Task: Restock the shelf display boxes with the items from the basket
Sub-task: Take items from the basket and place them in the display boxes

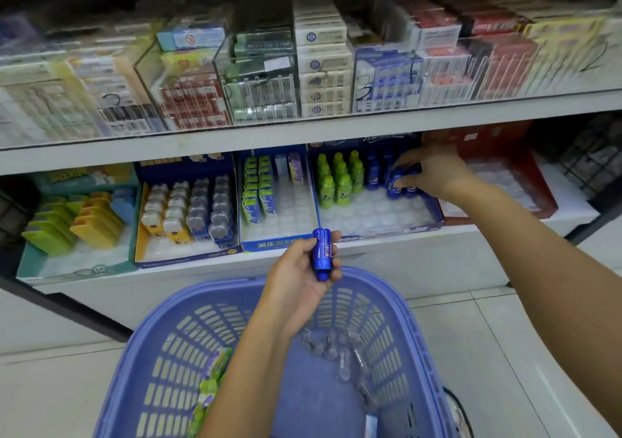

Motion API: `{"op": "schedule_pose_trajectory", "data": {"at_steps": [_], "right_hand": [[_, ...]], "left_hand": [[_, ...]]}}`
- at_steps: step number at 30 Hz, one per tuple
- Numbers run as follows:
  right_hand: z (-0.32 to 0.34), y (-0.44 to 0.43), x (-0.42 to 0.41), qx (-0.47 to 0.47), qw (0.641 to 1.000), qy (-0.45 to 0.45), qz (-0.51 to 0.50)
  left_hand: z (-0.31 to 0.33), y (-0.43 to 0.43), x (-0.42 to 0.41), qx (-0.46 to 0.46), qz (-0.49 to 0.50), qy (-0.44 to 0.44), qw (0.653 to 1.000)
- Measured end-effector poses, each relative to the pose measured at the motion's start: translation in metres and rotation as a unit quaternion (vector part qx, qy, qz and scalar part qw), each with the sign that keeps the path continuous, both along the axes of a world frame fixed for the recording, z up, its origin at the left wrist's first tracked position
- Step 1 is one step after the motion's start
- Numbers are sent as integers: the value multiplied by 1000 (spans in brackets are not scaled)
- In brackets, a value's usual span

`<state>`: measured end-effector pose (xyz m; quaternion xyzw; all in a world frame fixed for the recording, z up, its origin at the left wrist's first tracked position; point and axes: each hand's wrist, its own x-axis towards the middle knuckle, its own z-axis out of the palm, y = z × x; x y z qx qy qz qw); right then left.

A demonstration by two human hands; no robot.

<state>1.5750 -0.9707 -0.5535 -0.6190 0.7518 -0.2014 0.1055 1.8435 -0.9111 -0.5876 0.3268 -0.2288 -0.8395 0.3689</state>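
The basket (181, 363) sits nearest, at 6 o'clock. Green packets (210, 390) lie along its 9 o'clock wall and clear pieces (336, 353) are heaped toward 3 o'clock.

Above its far rim the left hand (296, 279) holds a blue bottle (321, 252), fingers (334, 236) and thumb curled round its body. The bottle's long axis runs 12 to 6 o'clock: the cap points to 6, back toward the person, and the base to 12, toward the shelf (404, 256).

Farther off, at 1 o'clock from that bottle, the right hand (434, 175) reaches into the blue display box (387, 230) on the shelf. Its fingers grip a second bottle (395, 182), also blue, which stands upright with its cap at 12 o'clock, touching other blue bottles (373, 175) at the box's back. Green bottles (340, 182) stand in rows at 9 o'clock from them. The front half of the box shows bare white tray cells.

At 12 o'clock, the upper shelf carries stacked packs (323, 67) behind clear panels, blurred.
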Motion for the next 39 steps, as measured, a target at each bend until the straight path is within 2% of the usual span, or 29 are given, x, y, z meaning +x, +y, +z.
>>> {"op": "schedule_pose_trajectory", "data": {"at_steps": [4, 7, 9, 10, 11, 13, 15, 17, 20, 23, 25, 30, 32, 33, 34, 35, 36, 37, 38, 39], "right_hand": [[3, -5, 8, 38, 999, 37, -5], [7, -5, 8, 73, 996, 56, -5], [6, 2, 9, 40, 997, 66, -7], [4, 8, 12, -6, 999, 42, -14], [3, 14, 19, -56, 998, -12, -23], [5, 29, 39, -89, 976, -200, -5], [10, 44, 59, -41, 924, -370, 83], [14, 56, 71, 12, 890, -422, 173], [16, 63, 78, -16, 883, -420, 211], [20, 58, 77, -84, 888, -429, 146], [22, 55, 72, -113, 878, -452, 113], [24, 49, 59, -111, 880, -450, 102], [22, 44, 50, -130, 894, -424, 65], [20, 40, 44, -147, 913, -378, 40], [17, 36, 38, -161, 934, -319, 22], [15, 32, 33, -166, 951, -259, 15], [12, 28, 29, -160, 965, -206, 16], [8, 24, 27, -147, 976, -161, 22], [4, 20, 26, -128, 983, -127, 29], [0, 17, 25, -108, 988, -101, 35]], "left_hand": [[-1, 0, -2, 38, -3, 44, 998], [4, 0, -2, 33, -17, 22, 999], [8, 0, -3, 11, -24, -14, 1000], [9, -1, -4, 9, -14, -17, 1000], [9, -2, -5, 12, 3, -12, 1000], [11, -5, -9, 24, 39, 9, 999], [15, -9, -14, 43, 66, 45, 996], [19, -12, -21, 65, 80, 75, 992], [24, -14, -31, 67, 69, 66, 993], [28, -16, -42, 39, 36, 44, 998], [29, -19, -47, 28, 19, 36, 999], [31, -27, -61, 22, 2, 15, 1000], [26, -31, -69, -54, 12, -71, 996], [22, -32, -72, -128, 13, -168, 977], [18, -31, -73, -225, 4, -290, 930], [11, -30, -72, -338, -19, -408, 848], [4, -26, -70, -435, -55, -489, 754], [-4, -23, -67, -503, -94, -530, 676], [-11, -20, -65, -542, -133, -549, 622], [-17, -17, -62, -564, -160, -558, 587]]}}
